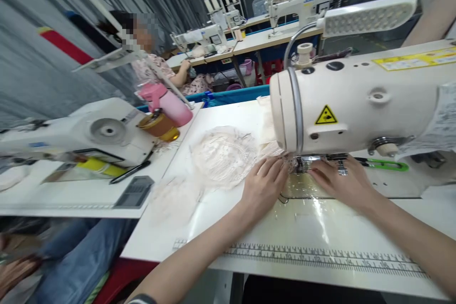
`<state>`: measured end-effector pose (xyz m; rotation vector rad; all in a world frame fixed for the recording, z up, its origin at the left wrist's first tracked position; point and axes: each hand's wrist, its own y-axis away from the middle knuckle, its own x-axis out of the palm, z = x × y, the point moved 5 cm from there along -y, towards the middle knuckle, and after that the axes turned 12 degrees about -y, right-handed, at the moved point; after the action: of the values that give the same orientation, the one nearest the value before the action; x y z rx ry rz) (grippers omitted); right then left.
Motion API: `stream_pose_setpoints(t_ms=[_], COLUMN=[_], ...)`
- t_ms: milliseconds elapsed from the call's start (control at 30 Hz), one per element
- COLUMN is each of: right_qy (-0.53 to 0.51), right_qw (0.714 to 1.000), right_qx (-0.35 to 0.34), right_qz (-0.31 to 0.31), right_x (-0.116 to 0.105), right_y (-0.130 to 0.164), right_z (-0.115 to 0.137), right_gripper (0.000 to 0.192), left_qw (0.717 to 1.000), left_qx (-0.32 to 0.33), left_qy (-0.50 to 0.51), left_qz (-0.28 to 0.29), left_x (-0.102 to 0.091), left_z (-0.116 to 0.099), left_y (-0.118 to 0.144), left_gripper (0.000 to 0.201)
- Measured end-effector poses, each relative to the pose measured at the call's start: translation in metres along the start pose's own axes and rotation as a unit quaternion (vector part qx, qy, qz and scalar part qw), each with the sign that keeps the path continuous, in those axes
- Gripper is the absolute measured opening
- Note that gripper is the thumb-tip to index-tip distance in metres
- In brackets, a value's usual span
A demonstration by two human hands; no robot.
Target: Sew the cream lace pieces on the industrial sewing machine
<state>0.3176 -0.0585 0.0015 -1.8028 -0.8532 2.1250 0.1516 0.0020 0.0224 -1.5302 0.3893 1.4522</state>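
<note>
My left hand (265, 183) is closed at the left of the sewing machine's needle area, its fingertips on a strip of cream fabric (271, 148). My right hand (344, 181) is at the other side of the metal presser foot (308, 164), fingers bent in and partly hidden by metal parts. What it grips, if anything, does not show. Above both hands is the cream sewing machine head (342, 104). Round, gathered cream fabric (224, 154) lies left of my left hand, with a thinner pale piece (174, 199) nearer the front.
A green-handled tool (388, 165) lies right of my right hand. A printed ruler (320, 256) runs along the table front. At left are another machine (107, 128), a pink bottle (169, 104) and an amber cup (160, 126). A co-worker (156, 64) sits beyond.
</note>
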Motion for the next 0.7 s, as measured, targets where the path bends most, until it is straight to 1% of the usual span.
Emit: stream_pose_setpoints(t_ms=[67,133,200,267,367,467,533,600,667,700], right_qy=[-0.003,0.009,0.02,0.026,0.027,0.027,0.027,0.026,0.022,0.018], right_qw=[1.0,0.999,0.998,0.997,0.996,0.995,0.995,0.994,0.993,0.993], right_qx=[-0.018,-0.034,-0.047,-0.053,-0.054,-0.056,-0.06,-0.065,-0.071,-0.074], right_qz=[-0.011,-0.026,-0.039,-0.05,-0.068,-0.074,-0.077,-0.084,-0.088,-0.09], right_x=[-0.002,-0.004,-0.005,-0.006,-0.007,-0.009,-0.011,-0.013,-0.015,-0.015], right_y=[0.0,0.0,0.0,0.0,-0.001,-0.002,-0.004,-0.005,-0.006,-0.006], right_z=[0.0,0.002,0.004,0.005,0.006,0.006,0.007,0.008,0.008,0.008], right_gripper=[0.024,0.023,0.022,0.021,0.02,0.02,0.021,0.022,0.021,0.02], left_qw=[0.994,0.98,0.969,0.959,0.934,0.892,0.867,0.851,0.852,0.863], left_qx=[-0.107,-0.196,-0.245,-0.282,-0.341,-0.399,-0.417,-0.416,-0.403,-0.394], left_qy=[0.002,-0.012,-0.009,0.025,0.109,0.204,0.261,0.309,0.328,0.313], left_qz=[0.031,0.037,0.031,0.02,-0.014,-0.057,-0.079,-0.083,-0.064,-0.047], left_x=[-0.007,-0.015,-0.02,-0.02,-0.02,-0.03,-0.04,-0.048,-0.049,-0.046], left_z=[0.026,0.053,0.074,0.09,0.112,0.131,0.136,0.131,0.117,0.109], left_y=[0.003,0.01,0.017,0.024,0.034,0.04,0.043,0.044,0.045,0.045], left_gripper=[0.022,0.018,0.011,0.007,0.018,0.027,0.029,0.03,0.028,0.027])
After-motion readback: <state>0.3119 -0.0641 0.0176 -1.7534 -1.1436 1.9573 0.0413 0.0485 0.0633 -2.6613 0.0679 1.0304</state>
